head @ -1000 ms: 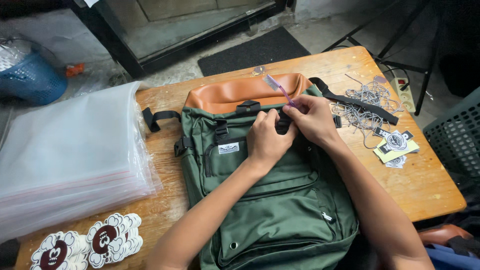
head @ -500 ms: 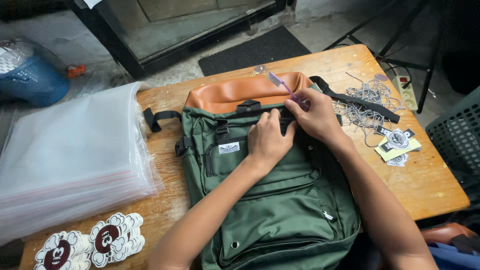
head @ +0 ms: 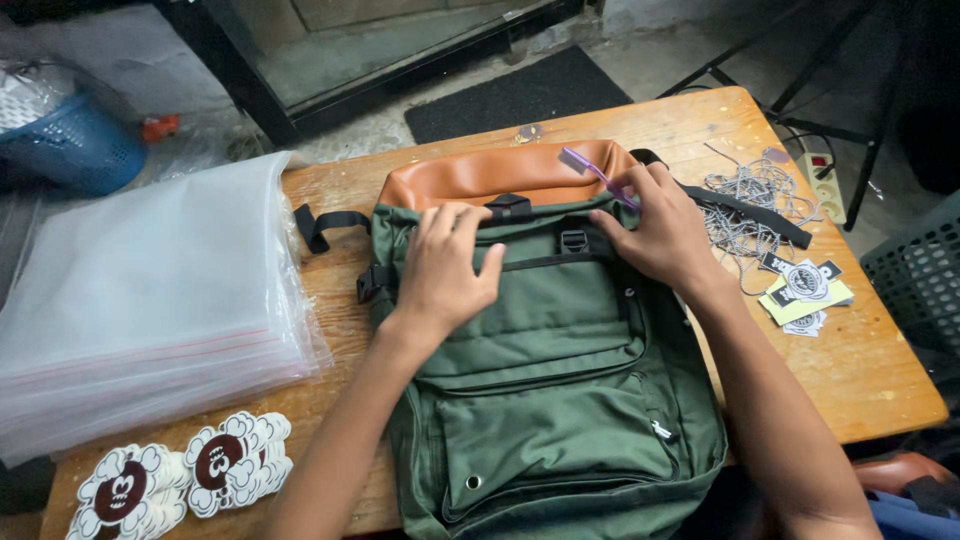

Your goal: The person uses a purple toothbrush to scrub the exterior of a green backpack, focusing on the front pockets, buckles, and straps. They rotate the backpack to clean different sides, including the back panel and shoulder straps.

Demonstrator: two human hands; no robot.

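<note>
A dark green backpack (head: 560, 400) with a tan leather top panel (head: 480, 178) lies flat on a wooden table (head: 880, 370). My left hand (head: 440, 265) rests palm down on the upper left of the green flap, fingers spread, holding nothing. My right hand (head: 655, 225) sits at the bag's upper right, near the black buckle (head: 573, 240), and pinches a thin purple tool (head: 592, 170) that points up over the leather. A black strap (head: 750, 208) runs off to the right from under that hand.
A thick stack of clear plastic bags (head: 140, 300) fills the table's left side. Round flower-edged stickers (head: 180, 480) lie at the front left. A heap of grey strings (head: 755, 200) and several paper tags (head: 805, 290) sit on the right. A blue basket (head: 75, 145) stands on the floor.
Both hands have come apart from the centre buckle. My left hand has slid left and flattened on the flap; my right has shifted slightly right, still holding the purple tool.
</note>
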